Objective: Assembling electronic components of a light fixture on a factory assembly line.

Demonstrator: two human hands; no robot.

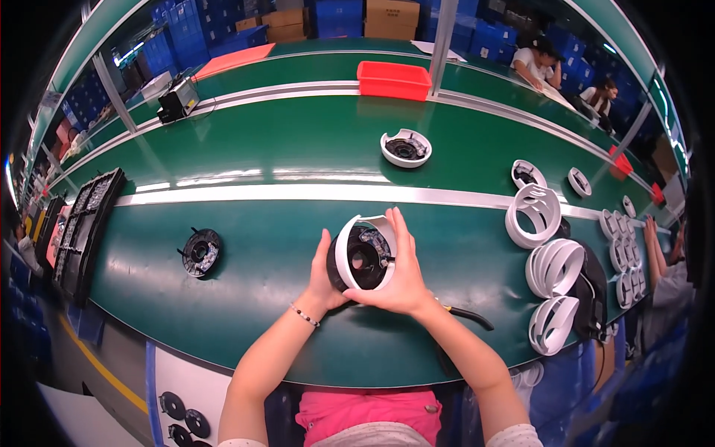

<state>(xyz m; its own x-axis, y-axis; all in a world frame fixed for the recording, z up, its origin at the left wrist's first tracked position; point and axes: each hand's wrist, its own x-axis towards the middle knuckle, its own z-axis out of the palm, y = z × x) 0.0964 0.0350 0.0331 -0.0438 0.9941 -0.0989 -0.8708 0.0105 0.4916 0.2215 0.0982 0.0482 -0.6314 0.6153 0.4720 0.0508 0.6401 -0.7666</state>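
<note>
Between my two hands, just above the green bench, is a white plastic ring housing (344, 257) with a black round base carrying a circuit board (374, 242). My left hand (322, 272) wraps the black side of the assembly. My right hand (402, 272) is closed around the white rim, its fingers pointing up along the edge. A beaded bracelet circles my left wrist. Pliers with a dark, yellow-marked handle (469, 316) lie by my right forearm, partly hidden. To the left, a black round base with a circuit board (201, 252) rests on the bench.
Stacked white rings (555, 268) stand at the right, beside a black bag-like item (590, 290). A white-rimmed assembly (406, 149) sits on the far strip. Beyond it is a red bin (395, 80). A black compartment tray (88, 231) lies left. Other people work at far right.
</note>
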